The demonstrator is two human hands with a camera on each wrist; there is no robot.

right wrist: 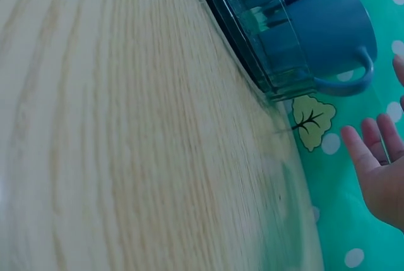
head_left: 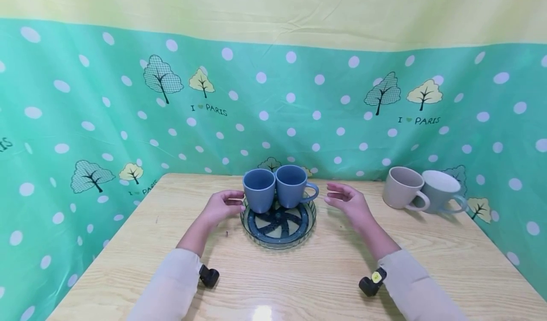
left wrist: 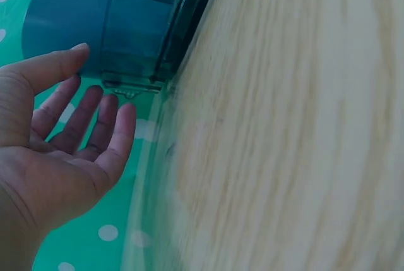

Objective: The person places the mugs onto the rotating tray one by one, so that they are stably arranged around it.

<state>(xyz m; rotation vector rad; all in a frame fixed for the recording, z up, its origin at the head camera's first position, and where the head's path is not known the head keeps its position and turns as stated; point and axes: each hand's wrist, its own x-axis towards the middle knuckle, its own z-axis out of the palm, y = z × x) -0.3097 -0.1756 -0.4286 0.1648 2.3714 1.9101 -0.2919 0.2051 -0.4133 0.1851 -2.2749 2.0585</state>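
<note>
Two blue mugs stand upright side by side at the back of a round clear glass tray with a dark pinwheel pattern (head_left: 279, 239). My left hand (head_left: 222, 206) is at the tray's left edge, beside the left blue mug (head_left: 259, 191), its fingers loosely bent and nothing in them. In the left wrist view the thumb tip overlaps that mug's side. To the right, my right hand (head_left: 348, 202) hovers a short gap from the handle of the right blue mug (head_left: 291, 186), fingers spread and holding nothing. That handle points right, towards the hand.
At the back right of the wooden table (head_left: 273, 283) stand a beige mug (head_left: 401, 188) and a pale grey-blue mug (head_left: 440, 191), close together with handles to the right. A green dotted curtain (head_left: 273, 107) hangs right behind the table and along its sides.
</note>
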